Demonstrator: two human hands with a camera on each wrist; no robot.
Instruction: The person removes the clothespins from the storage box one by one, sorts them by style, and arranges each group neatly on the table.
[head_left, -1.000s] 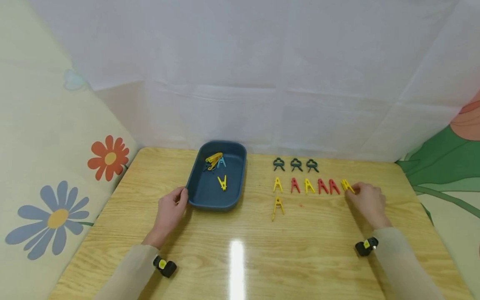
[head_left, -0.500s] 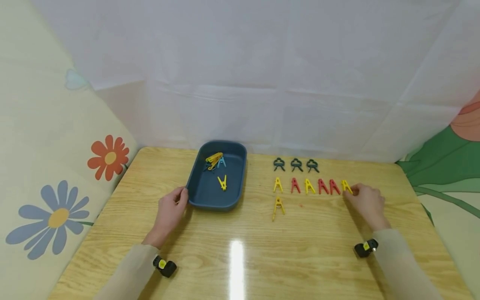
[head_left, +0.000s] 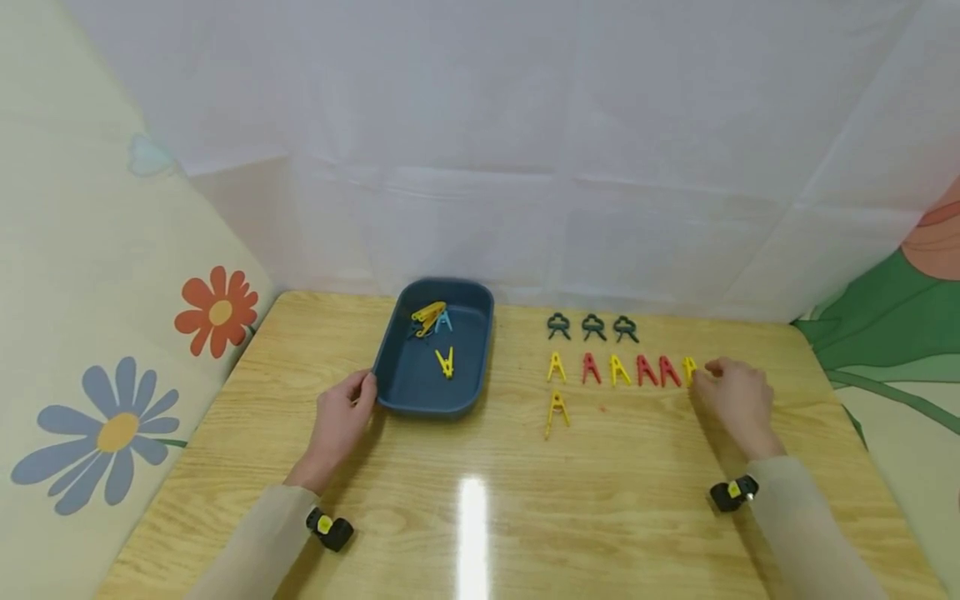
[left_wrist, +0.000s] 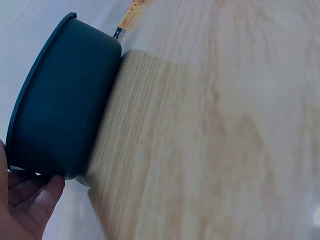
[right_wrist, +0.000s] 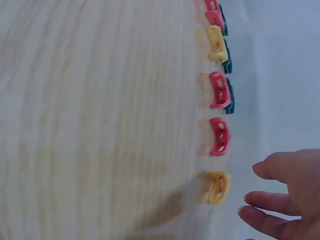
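Observation:
My left hand (head_left: 345, 421) holds the near left corner of a dark blue plastic bin (head_left: 427, 412), fingertips against its wall in the left wrist view. Inside lie yellow clothespins (head_left: 446, 363), a light blue clothespin (head_left: 444, 322) and dark clips partly hidden beneath. My right hand (head_left: 738, 406) is beside a yellow clothespin (head_left: 689, 369) at the right end of a row. In the right wrist view its thumb and fingers are spread, apart from that yellow clothespin (right_wrist: 218, 188). The same row has red clothespins (head_left: 670, 372) and more yellow ones (head_left: 619, 370).
Behind the row stand three dark green clips (head_left: 593, 327). An orange-yellow clothespin (head_left: 557, 412) is in front of its left end. White sheeting (head_left: 480, 167) hangs along the back edge of the wooden table (head_left: 600, 517). A flower-printed panel (head_left: 112, 333) borders the left side.
My right hand has straightened the end yellow clothespin in line with the row and let go of it. My left hand stays at the bin's corner.

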